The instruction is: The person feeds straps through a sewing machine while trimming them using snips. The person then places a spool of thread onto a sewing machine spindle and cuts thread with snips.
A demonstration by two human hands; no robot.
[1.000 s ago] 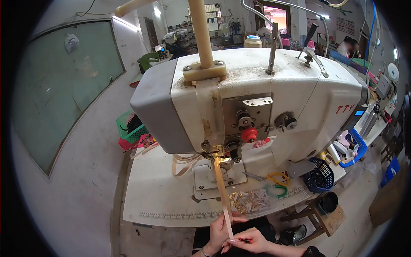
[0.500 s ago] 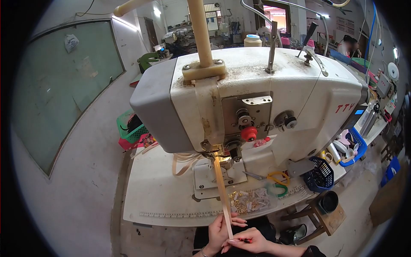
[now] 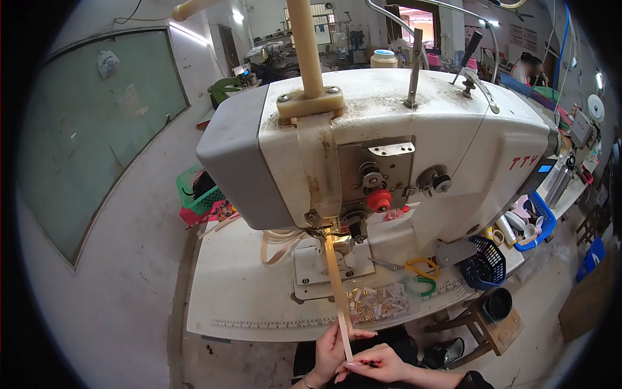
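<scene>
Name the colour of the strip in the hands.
Pale beige; the strip shows best in the head view.

Indoor light moderate, diffuse. Sources: long white fluorescent tube, far left; bright pink-tinted rectangular opening, far, partly washed out; warm yellow glow under the white metal sewing machine, tinting the flat beige strap. Fisheye distortion: smooth white worktop bows along near edge; corners black. Person, far right: head blurred.
</scene>
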